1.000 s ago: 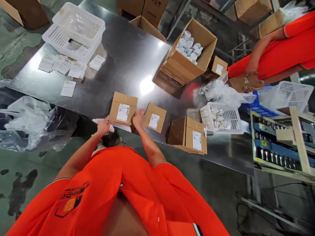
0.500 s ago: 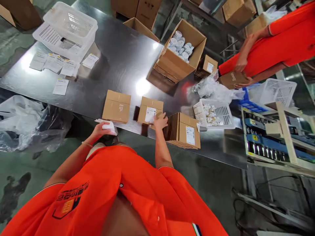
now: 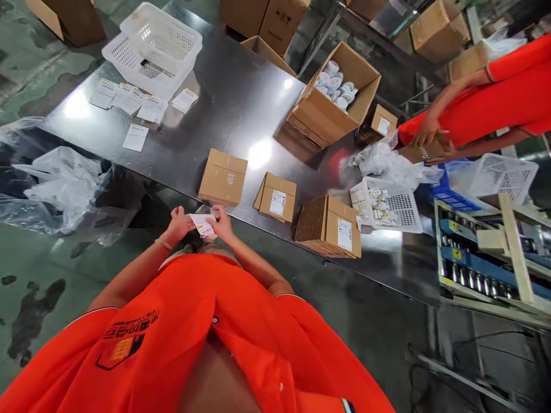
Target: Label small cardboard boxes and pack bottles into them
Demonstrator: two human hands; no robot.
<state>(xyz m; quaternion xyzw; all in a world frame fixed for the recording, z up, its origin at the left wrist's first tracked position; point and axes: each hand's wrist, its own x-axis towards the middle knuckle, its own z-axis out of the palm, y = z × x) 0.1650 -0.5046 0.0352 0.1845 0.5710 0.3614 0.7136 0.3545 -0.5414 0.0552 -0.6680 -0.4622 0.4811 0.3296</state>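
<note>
A small stack of white printed labels (image 3: pixel 201 223) is between my hands, just off the near table edge. My left hand (image 3: pixel 177 226) is closed on the labels' left side. From the right, my right hand (image 3: pixel 222 225) pinches the labels' other side with its fingertips. Beyond my hands lies a flattened brown carton stack (image 3: pixel 224 178) with pale print. To its right sits a smaller carton stack (image 3: pixel 275 198), its top carton carrying a white label. A thicker carton stack (image 3: pixel 329 226), also labelled on the front, is farther right.
The steel table (image 3: pixel 232 103) bears a white basket (image 3: pixel 181 63) and several label piles (image 3: pixel 140 103) at far left. An open carton (image 3: pixel 318 115) holds round white items. At right are a white basket (image 3: pixel 407 212) and a co-worker's hands (image 3: pixel 430 132). Plastic bags (image 3: pixel 64 178) hang left.
My right hand has left the smaller carton stack and come left to the labels in my left hand. A label is now on that stack's top carton, uncovered. The view has shifted.
</note>
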